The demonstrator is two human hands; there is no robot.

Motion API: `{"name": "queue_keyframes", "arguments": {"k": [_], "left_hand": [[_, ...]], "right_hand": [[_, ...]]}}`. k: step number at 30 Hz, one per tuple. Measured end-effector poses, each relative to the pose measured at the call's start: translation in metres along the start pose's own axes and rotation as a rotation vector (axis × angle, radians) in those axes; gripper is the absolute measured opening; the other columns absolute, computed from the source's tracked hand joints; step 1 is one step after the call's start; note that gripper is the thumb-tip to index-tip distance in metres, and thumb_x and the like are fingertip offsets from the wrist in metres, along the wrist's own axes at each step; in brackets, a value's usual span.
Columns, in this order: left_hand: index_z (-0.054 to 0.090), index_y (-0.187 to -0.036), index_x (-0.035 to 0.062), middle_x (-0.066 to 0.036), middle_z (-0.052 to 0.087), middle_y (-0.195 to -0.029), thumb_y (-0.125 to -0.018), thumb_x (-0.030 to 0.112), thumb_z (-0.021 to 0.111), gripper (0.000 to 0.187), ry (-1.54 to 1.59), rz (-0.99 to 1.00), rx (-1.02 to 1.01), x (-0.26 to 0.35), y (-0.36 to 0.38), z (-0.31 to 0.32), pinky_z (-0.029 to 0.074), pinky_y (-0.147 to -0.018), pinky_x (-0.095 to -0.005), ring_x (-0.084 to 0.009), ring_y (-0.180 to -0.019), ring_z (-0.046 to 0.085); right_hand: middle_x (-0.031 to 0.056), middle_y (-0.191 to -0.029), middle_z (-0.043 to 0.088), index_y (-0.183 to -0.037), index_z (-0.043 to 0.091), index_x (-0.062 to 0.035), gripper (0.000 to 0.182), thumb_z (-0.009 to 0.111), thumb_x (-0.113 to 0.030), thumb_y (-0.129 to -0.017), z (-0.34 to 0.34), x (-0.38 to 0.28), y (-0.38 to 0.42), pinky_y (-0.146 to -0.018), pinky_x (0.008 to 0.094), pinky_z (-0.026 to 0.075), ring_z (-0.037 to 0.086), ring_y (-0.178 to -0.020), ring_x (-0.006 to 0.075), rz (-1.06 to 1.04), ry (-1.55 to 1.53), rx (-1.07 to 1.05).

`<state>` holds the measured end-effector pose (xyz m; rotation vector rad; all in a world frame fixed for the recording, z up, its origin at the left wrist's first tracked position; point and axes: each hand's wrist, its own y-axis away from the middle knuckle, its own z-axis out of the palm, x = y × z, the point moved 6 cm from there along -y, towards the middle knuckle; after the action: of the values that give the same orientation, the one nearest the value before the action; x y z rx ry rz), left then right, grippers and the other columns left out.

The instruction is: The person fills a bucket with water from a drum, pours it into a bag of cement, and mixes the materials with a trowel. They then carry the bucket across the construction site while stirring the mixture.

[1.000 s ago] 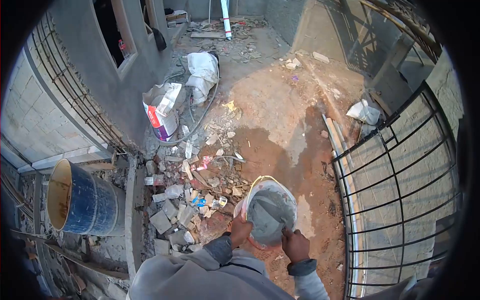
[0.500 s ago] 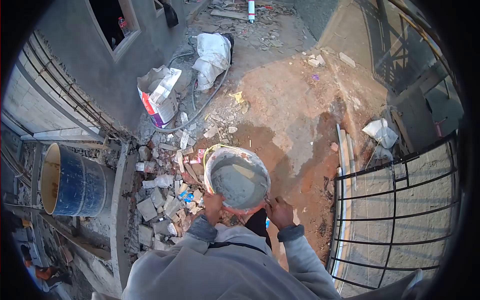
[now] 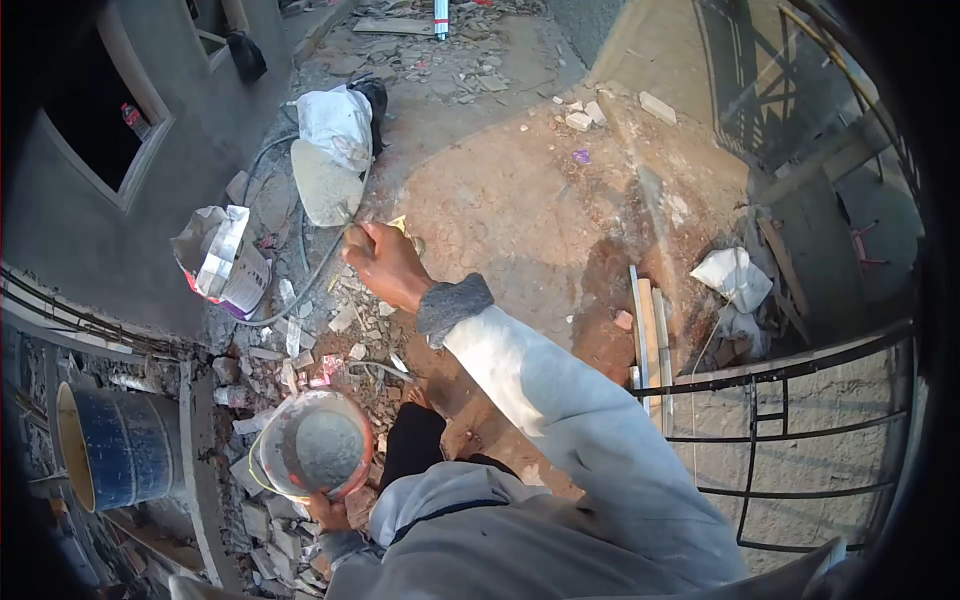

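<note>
Bucket [image 3: 312, 446]: whitish wall, pinkish-red rim, yellow streak on the side, grey wet mix inside. Sleeve [image 3: 560, 400]: pale grey, darker grey knit cuff. Drum [image 3: 115, 460]: blue outside, yellowish-tan inside. Torn sack [image 3: 222, 262]: white with red and purple print. Ground [image 3: 520, 200]: reddish-brown, grey rubble. Railing [image 3: 800, 400]: black bars.

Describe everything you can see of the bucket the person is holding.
The bucket is round and open-topped, with a pale wall smeared in grey and a reddish rim. It looks like plastic. It holds wet grey mortar that lies well below the rim. It sits nearly upright, low on the person's left, above the rubble. The left hand grips it at the near edge, and nothing else touches it. A thin yellowish handle seems to hang along its left side.
</note>
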<state>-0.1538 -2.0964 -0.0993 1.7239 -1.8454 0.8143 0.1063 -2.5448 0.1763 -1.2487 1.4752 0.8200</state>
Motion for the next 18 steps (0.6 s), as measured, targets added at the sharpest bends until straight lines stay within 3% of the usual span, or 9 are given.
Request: {"name": "queue_keyframes", "arguments": {"k": [1,2,3,4,7,13,16,18], "left_hand": [[0.053,-0.098,-0.0006,-0.01,0.055,-0.092,-0.078,0.005,0.067,0.025,-0.035,-0.111,-0.117,-0.022,-0.004,0.011,0.048,-0.066,-0.0289,-0.0224,-0.071,0.055],[0.054,-0.098,-0.0005,-0.01,0.055,-0.092,-0.078,0.006,0.067,0.025,-0.077,-0.253,-0.198,-0.033,-0.015,0.021,0.048,-0.066,-0.0298,-0.023,-0.072,0.055],[0.054,-0.097,-0.0004,-0.01,0.055,-0.091,-0.078,0.007,0.067,0.025,-0.11,-0.354,-0.234,-0.043,-0.03,0.032,0.048,-0.066,-0.0306,-0.0237,-0.073,0.056],[0.054,-0.097,-0.0004,-0.011,0.056,-0.091,-0.077,0.007,0.067,0.025,-0.142,-0.423,-0.262,-0.043,-0.048,0.042,0.048,-0.067,-0.0314,-0.0244,-0.073,0.056],[0.055,-0.095,-0.0001,-0.012,0.057,-0.09,-0.077,0.01,0.068,0.025,-0.195,-0.532,-0.327,-0.04,-0.127,0.073,0.049,-0.067,-0.0339,-0.0263,-0.075,0.057],[0.057,-0.093,0.0004,-0.014,0.06,-0.089,-0.075,0.014,0.069,0.025,-0.266,-0.717,-0.174,-0.062,-0.197,0.068,0.05,-0.069,-0.0389,-0.0303,-0.08,0.06],[0.058,-0.091,0.0007,-0.014,0.062,-0.088,-0.074,0.017,0.069,0.026,-0.262,-0.856,-0.036,-0.062,-0.187,0.072,0.05,-0.07,-0.0414,-0.0323,-0.082,0.061],[0.059,-0.09,0.0009,-0.015,0.062,-0.088,-0.074,0.018,0.07,0.026,-0.237,-0.976,0.079,-0.065,-0.173,0.081,0.051,-0.071,-0.0431,-0.0336,-0.083,0.062]], "right_hand": [[0.026,-0.092,0.065,-0.097,0.057,0.0039,0.029,0.062,-0.022,-0.085,-0.004,-0.045,-0.045,-0.077,0.0451,0.049,0.064,-0.09,0.0419,-0.048,-0.058,0.074],[0.0183,-0.079,0.063,-0.094,0.058,0.006,0.026,0.06,-0.018,-0.084,-0.001,-0.081,-0.088,-0.071,0.0401,0.047,0.063,-0.075,0.0296,-0.128,-0.162,0.207],[0.0244,-0.09,0.064,-0.101,0.055,0.0069,0.029,0.059,-0.016,-0.084,-0.001,-0.121,-0.125,-0.078,0.0442,0.049,0.065,-0.088,0.0397,-0.129,-0.255,0.26],[0.0281,-0.1,0.062,-0.108,0.053,0.0059,0.034,0.06,-0.017,-0.085,0.01,-0.15,-0.173,-0.084,0.0456,0.049,0.062,-0.096,0.0418,-0.145,-0.211,0.402],[0.0233,-0.097,0.061,-0.106,0.054,0.0049,0.031,0.06,-0.017,-0.085,-0.021,-0.161,-0.287,-0.077,0.0418,0.048,0.061,-0.089,0.0355,-0.158,-0.33,0.512],[0.0136,-0.09,0.06,-0.101,0.055,0.003,0.026,0.06,-0.018,-0.087,0.01,-0.218,-0.444,-0.063,0.034,0.047,0.058,-0.074,0.0229,-0.197,-0.577,0.317],[0.0088,-0.086,0.059,-0.099,0.056,0.002,0.023,0.06,-0.018,-0.087,0.025,-0.24,-0.475,-0.057,0.0302,0.046,0.057,-0.066,0.0166,-0.178,-0.652,0.133],[0.0056,-0.084,0.059,-0.097,0.057,0.0013,0.022,0.06,-0.018,-0.088,0.031,-0.219,-0.488,-0.052,0.0276,0.046,0.056,-0.061,0.0125,-0.147,-0.645,0.043]]}}
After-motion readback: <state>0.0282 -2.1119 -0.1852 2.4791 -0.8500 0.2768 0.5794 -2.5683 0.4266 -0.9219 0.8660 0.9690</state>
